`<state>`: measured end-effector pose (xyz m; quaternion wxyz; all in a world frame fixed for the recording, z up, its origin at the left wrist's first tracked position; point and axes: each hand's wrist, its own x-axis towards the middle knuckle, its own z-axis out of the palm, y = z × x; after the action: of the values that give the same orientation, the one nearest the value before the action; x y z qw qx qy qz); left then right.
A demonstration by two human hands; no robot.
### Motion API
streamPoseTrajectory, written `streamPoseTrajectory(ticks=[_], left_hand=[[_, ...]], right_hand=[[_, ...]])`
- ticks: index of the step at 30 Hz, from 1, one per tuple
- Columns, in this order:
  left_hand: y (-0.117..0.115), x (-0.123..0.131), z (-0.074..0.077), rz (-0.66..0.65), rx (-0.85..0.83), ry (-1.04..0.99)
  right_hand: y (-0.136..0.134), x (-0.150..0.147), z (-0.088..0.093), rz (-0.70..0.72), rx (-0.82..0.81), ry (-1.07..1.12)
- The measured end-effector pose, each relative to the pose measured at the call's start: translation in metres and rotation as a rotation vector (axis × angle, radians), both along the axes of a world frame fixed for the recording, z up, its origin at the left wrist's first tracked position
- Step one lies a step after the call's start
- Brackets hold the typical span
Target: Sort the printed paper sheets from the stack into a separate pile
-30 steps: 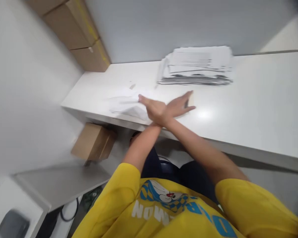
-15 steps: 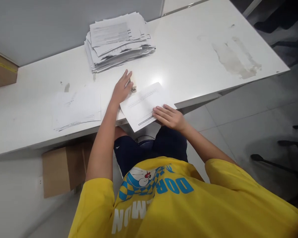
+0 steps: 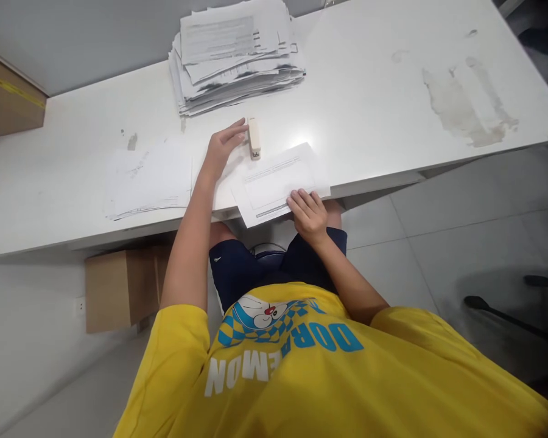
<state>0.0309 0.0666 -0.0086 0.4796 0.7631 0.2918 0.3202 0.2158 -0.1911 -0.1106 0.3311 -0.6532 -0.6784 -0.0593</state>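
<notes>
The left hand [image 3: 223,146], fingers loosely spread, is at the stapler [image 3: 254,139] on the worktop [image 3: 365,109]; contact is unclear. The right hand [image 3: 309,216] covers the printed sheet's [image 3: 271,182] edge, thumb hidden; whether it pinches, I cannot tell. The frame crops a cardboard box [image 3: 11,100].

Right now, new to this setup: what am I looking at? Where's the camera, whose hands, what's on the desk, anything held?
No machine here: a person works bare-handed, filmed by one head-worn camera looking forward and down. The left hand is open beside a cream stapler on the white desk; contact is hard to tell. The right hand has its fingers on a printed sheet overhanging the front edge; its thumb is hidden, so a grip is unclear. A stack of papers sits behind, with loose sheets to the left.
</notes>
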Motion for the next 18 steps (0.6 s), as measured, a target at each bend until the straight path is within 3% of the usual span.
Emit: streamPoseTrajectory(ticks=[12, 18], left_hand=[[-0.019, 0.005, 0.016, 0.122, 0.001, -0.01], [-0.024, 0.006, 0.018, 0.154, -0.02, 0.025]], right_hand=[[0.002, -0.018, 0.014, -0.071, -0.021, 0.025], [0.0, -0.022, 0.009, -0.082, -0.025, 0.032]])
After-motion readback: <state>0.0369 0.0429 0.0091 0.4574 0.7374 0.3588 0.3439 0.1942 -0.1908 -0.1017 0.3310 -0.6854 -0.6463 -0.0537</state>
